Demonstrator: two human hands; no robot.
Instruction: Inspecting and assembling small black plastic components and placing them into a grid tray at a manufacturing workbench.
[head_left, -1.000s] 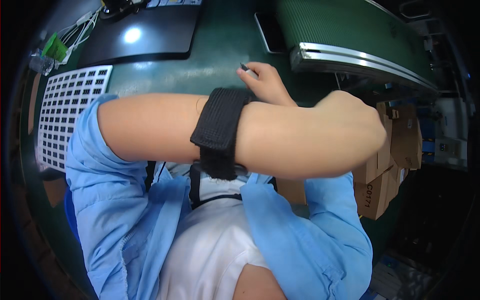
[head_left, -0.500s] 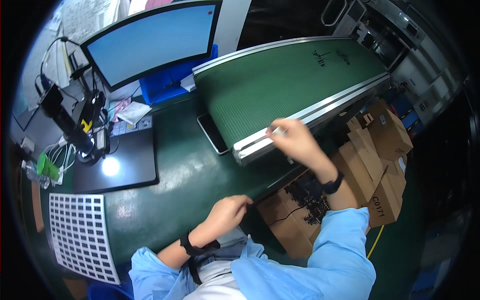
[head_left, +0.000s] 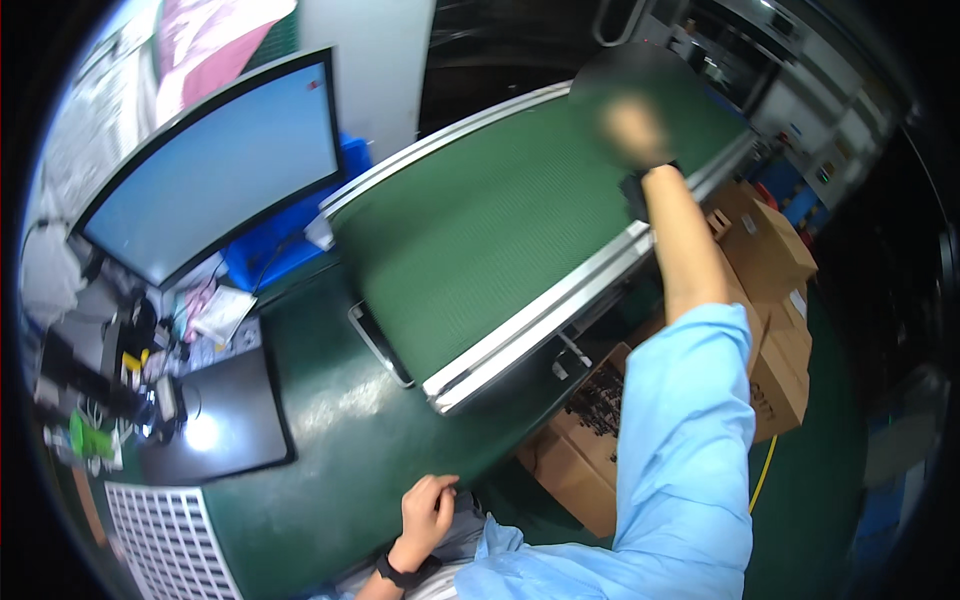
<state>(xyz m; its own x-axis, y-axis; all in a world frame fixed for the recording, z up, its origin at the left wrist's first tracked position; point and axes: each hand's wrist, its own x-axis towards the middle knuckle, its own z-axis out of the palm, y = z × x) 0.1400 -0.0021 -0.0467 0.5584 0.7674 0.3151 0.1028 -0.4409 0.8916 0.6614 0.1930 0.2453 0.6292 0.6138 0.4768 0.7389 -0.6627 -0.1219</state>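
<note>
Your right hand (head_left: 634,130): fingers blurred, can't tell if wide or gripping. It has moved from the near edge of the green belt (head_left: 490,230) to over its far end; work seems centred there now. Left hand (head_left: 427,512): fingers loosely curled by the desk (head_left: 330,425) edge, contents unclear. 1 phone (head_left: 380,345) beside the belt's near end.

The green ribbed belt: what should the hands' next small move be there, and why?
Perhaps lower the right hand gently toward the green ribbed belt: the hand reaches over its far part, though blur hides whether it touches or holds anything.
</note>
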